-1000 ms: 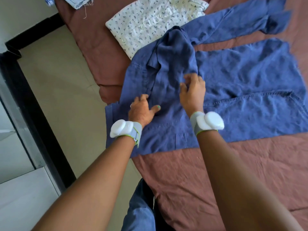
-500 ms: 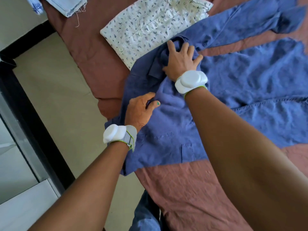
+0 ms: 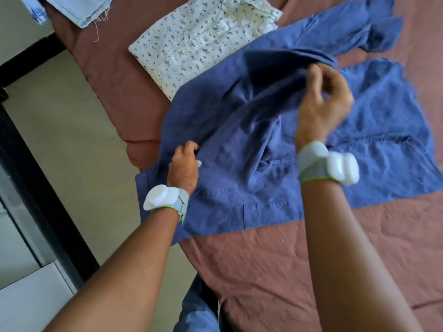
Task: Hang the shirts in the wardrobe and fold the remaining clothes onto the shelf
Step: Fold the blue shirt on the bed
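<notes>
The blue shirt (image 3: 275, 144) lies spread on the bed (image 3: 263, 259), beside a folded white shirt (image 3: 191, 44). A fold is best carried over evenly while the near edge is pinned. Cloth is pinched and lifted by the right hand (image 3: 321, 109), its fingers (image 3: 314, 75) curled; the left hand (image 3: 183, 164) grips the near side.

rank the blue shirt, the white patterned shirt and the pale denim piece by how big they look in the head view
1. blue shirt, spread widest, gripped by the left hand and right hand
2. white patterned shirt, folded
3. pale denim piece, cut off by the frame, so its true size is unsure
</notes>
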Tool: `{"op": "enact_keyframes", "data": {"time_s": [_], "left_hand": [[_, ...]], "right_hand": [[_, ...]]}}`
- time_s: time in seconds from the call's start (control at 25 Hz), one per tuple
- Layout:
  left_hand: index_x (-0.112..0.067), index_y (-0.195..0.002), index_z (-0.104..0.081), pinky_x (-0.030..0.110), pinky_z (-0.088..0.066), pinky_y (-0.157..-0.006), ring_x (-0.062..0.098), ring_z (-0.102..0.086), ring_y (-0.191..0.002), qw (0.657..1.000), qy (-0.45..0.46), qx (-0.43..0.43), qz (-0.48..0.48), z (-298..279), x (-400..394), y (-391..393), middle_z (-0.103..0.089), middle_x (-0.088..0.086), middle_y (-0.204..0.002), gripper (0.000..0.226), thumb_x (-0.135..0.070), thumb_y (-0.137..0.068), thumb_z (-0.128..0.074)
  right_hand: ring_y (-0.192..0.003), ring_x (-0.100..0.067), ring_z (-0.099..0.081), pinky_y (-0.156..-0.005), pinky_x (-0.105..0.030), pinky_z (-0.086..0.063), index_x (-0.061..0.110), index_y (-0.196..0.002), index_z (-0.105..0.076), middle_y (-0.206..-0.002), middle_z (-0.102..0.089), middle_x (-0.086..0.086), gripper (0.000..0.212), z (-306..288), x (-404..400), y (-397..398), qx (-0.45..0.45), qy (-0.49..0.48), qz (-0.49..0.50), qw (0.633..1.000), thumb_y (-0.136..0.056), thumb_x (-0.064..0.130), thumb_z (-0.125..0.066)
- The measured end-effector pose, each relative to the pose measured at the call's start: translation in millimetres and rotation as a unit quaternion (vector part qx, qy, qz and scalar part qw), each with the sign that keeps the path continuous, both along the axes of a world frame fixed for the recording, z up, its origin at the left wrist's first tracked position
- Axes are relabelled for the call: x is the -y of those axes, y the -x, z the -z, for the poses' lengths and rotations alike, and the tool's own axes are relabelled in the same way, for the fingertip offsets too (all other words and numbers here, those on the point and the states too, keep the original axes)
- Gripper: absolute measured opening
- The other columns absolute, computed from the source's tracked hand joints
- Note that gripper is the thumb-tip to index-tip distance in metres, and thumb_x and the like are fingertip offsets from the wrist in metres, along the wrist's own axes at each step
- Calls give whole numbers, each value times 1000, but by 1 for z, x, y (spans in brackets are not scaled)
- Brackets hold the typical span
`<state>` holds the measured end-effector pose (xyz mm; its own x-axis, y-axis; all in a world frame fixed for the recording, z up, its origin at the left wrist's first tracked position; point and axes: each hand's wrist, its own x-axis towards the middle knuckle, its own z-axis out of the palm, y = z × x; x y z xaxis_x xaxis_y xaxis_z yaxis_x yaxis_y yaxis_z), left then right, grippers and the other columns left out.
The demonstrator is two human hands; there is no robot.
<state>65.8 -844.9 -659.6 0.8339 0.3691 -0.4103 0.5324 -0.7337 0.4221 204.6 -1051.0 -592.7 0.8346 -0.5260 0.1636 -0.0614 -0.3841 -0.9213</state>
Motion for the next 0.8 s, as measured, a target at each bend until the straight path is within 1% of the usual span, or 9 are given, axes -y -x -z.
{"op": "enact_keyframes", "data": {"time_s": [0.08,0.16,0.24,0.36,0.48,0.6,0.68,0.76,0.8], "left_hand": [[-12,-119,-56,51,-46,-78,44,-57,-93,998,-41,35,45,0,8,11,-50,16,-116,33,-4,-86,-58],[-17,-117,-59,51,-48,-76,42,-58,-93,989,-100,48,94,3,11,21,-50,14,-115,39,-8,-79,-61],[-20,-119,-59,49,-43,-78,39,-56,-97,981,-138,53,123,4,14,29,-50,11,-116,48,-17,-72,-68],[-21,-125,-56,48,-40,-76,37,-53,-99,967,-185,51,169,4,26,26,-49,11,-116,64,-23,-66,-78],[-20,-125,-56,45,-41,-71,35,-57,-88,939,-255,62,223,6,44,19,-53,12,-107,67,-8,-62,-76],[-17,-120,-60,43,-45,-61,37,-60,-69,933,-266,76,229,1,56,8,-56,16,-96,55,3,-68,-67],[-15,-115,-62,43,-47,-54,37,-59,-63,936,-250,91,231,-4,62,3,-55,18,-93,49,7,-72,-59],[-15,-115,-62,42,-47,-50,38,-57,-64,945,-224,103,215,-12,64,-1,-53,18,-97,47,9,-75,-55],[-16,-117,-61,44,-47,-52,39,-56,-67,955,-202,104,190,-13,63,-1,-51,18,-100,48,9,-77,-53]], "right_hand": [[-79,-8,-61,-78,-27,-49,15,-90,-67,-84,-65,0,7,16,60,42,-45,-27,133,990,-86,19,-62],[-102,-27,-59,-91,-28,-38,8,-107,-62,-99,-62,-11,22,46,103,89,-216,-19,236,947,-86,11,-57],[-118,-34,-49,-97,-27,-27,4,-122,-54,-119,-57,-20,34,67,122,123,-343,2,259,903,-88,9,-53],[-107,-32,-56,-96,-30,-34,5,-122,-51,-101,-64,-16,36,72,136,122,-296,-33,219,929,-90,19,-58],[-96,-28,-62,-94,-33,-42,13,-119,-51,-81,-59,3,43,68,147,87,-250,-103,183,945,-86,35,-66],[-119,-28,-50,-97,-28,-32,9,-128,-45,-117,-57,-12,67,62,145,43,-308,-5,129,943,-81,49,-70],[-130,-34,-37,-106,-37,-26,8,-133,-40,-137,-42,-18,75,56,144,22,-413,100,116,898,-79,53,-68],[-130,-37,-41,-108,-42,-30,8,-132,-44,-139,-43,-19,62,59,150,11,-455,109,107,877,-84,42,-63],[-127,-37,-46,-106,-42,-34,7,-128,-49,-136,-49,-19,51,57,155,10,-442,74,113,887,-85,34,-59]]}}
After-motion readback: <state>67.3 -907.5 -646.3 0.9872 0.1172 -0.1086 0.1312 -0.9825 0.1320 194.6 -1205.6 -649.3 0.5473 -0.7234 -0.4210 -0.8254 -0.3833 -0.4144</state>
